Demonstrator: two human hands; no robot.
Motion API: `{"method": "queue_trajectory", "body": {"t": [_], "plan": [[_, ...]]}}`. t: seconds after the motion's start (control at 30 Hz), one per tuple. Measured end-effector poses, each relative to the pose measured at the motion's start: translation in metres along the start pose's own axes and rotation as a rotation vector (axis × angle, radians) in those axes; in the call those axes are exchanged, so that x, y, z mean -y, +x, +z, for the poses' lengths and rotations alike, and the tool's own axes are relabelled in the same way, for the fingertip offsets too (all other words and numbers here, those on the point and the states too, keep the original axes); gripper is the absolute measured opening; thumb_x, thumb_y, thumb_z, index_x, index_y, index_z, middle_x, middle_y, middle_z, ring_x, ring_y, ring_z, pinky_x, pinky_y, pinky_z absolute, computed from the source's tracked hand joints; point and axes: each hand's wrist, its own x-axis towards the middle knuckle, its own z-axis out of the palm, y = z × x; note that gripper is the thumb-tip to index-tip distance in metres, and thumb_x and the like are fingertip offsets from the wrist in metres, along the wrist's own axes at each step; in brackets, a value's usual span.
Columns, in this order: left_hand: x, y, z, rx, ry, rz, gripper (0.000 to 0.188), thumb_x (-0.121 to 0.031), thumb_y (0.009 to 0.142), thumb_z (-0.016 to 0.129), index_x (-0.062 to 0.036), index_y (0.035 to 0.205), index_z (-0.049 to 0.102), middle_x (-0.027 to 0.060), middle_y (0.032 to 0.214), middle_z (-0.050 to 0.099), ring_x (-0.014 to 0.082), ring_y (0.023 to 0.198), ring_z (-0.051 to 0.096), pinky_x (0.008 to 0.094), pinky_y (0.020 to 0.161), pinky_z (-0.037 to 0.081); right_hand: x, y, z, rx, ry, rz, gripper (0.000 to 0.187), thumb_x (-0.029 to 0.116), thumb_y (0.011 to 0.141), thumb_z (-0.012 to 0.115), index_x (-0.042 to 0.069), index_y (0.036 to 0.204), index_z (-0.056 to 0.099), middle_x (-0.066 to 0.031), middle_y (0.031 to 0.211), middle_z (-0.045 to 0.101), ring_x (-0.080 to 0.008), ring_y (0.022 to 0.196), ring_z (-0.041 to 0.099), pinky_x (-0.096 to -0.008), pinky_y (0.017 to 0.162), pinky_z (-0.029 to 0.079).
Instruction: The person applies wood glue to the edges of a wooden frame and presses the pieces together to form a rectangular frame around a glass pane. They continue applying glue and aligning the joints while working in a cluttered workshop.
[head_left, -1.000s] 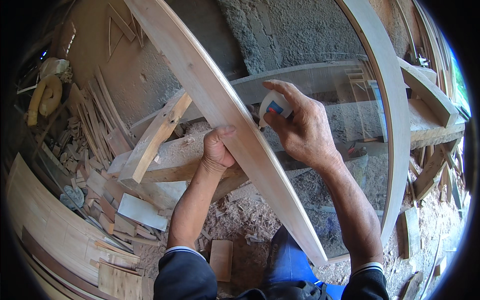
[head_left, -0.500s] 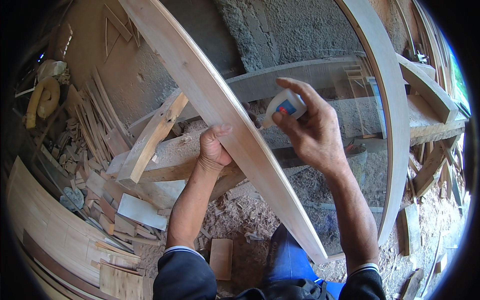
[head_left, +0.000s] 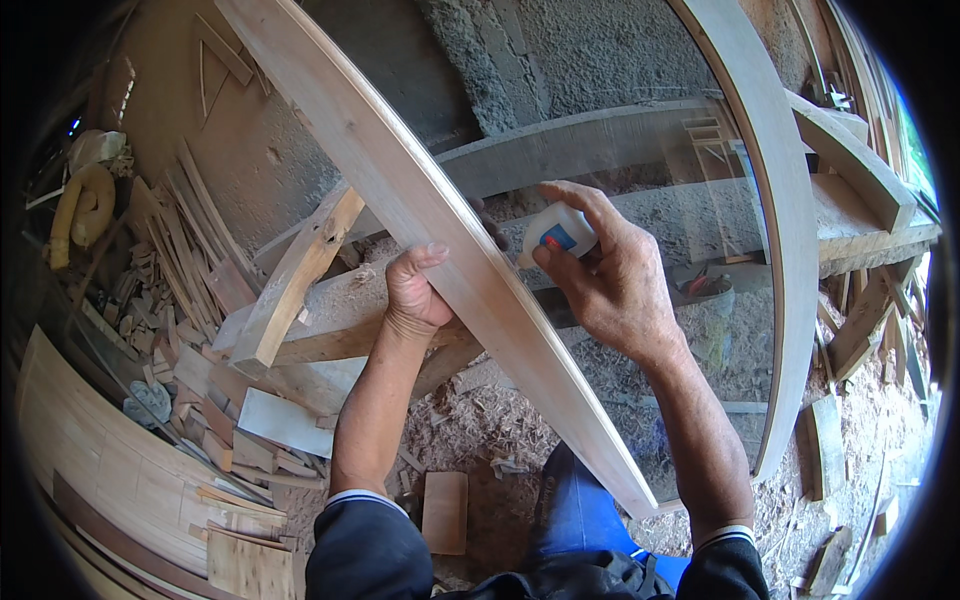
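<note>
A wooden frame rail [head_left: 455,240] runs aslant in front of me, with a clear glass pane [head_left: 735,360] along its right side. My left hand [head_left: 415,288] is closed around the rail's left edge, thumb on the upper face and fingers hidden beneath. In my right hand [head_left: 622,285] is a small white squeeze bottle [head_left: 562,232] with a blue label, tilted so that its nozzle points down-left. The nozzle tip is close to the seam of rail and glass; whether it touches cannot be made out.
A curved wooden rail [head_left: 780,200] borders the glass on the right. Below lies a rough wooden bench [head_left: 345,305] with a propped beam [head_left: 300,275]. Offcuts [head_left: 190,365] and a yellow hose [head_left: 90,205] lie left; shavings [head_left: 480,420] cover the floor.
My right hand and the bottle have shifted slightly left and down, still beside the seam. The rail appears slightly further left, with my left hand still gripping it.
</note>
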Motion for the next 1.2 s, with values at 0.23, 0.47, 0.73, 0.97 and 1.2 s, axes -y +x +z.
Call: {"method": "queue_trajectory", "body": {"t": [0.23, 0.47, 0.73, 0.97, 1.2], "plan": [[0.001, 0.001, -0.002, 0.010, 0.014, -0.002, 0.068, -0.024, 0.067, 0.064, -0.0016, 0.130, 0.050, 0.0194, 0.109, 0.063, 0.0317, 0.101, 0.067, 0.0473, 0.094, 0.055, 0.000, -0.009, -0.002, 0.041, -0.043, 0.060, 0.043, 0.009, 0.086, 0.068, 0.003, 0.127, 0.054, -0.0217, 0.100, 0.069, -0.0340, 0.092, 0.072, -0.0429, 0.078, 0.057], [0.000, 0.002, -0.003, 0.032, 0.024, 0.007, 0.067, -0.023, 0.067, 0.066, -0.0016, 0.128, 0.051, 0.0202, 0.107, 0.064, 0.0329, 0.100, 0.067, 0.0477, 0.093, 0.056, -0.002, -0.018, -0.005, 0.044, -0.072, 0.046, 0.043, 0.010, 0.087, 0.068, 0.006, 0.128, 0.054, -0.0210, 0.102, 0.068, -0.0326, 0.092, 0.072, -0.0429, 0.077, 0.059], [0.001, 0.001, -0.010, 0.040, -0.027, -0.021, 0.066, -0.017, 0.069, 0.067, -0.0050, 0.131, 0.050, 0.0173, 0.114, 0.061, 0.0333, 0.108, 0.063, 0.0551, 0.097, 0.051, -0.010, -0.045, -0.009, 0.033, -0.073, 0.069, 0.043, 0.007, 0.087, 0.067, 0.005, 0.128, 0.054, -0.0181, 0.105, 0.067, -0.0291, 0.091, 0.072, -0.0380, 0.071, 0.062], [0.001, 0.003, -0.011, 0.058, -0.004, 0.002, 0.066, -0.018, 0.069, 0.068, -0.0053, 0.131, 0.050, 0.0168, 0.114, 0.062, 0.0331, 0.107, 0.064, 0.0563, 0.096, 0.052, -0.017, -0.063, -0.009, -0.004, -0.091, 0.076, 0.044, 0.007, 0.087, 0.068, 0.006, 0.128, 0.054, -0.0166, 0.113, 0.067, -0.0287, 0.095, 0.071, -0.0377, 0.071, 0.061], [0.003, 0.003, -0.005, 0.008, 0.018, 0.042, 0.063, -0.020, 0.067, 0.068, -0.0029, 0.126, 0.053, 0.0174, 0.107, 0.065, 0.0318, 0.096, 0.069, 0.0494, 0.089, 0.059, -0.026, -0.090, -0.013, -0.032, -0.098, 0.117, 0.046, 0.008, 0.086, 0.071, 0.005, 0.128, 0.054, -0.0159, 0.116, 0.066, -0.0272, 0.095, 0.071, -0.0358, 0.071, 0.059]]}}
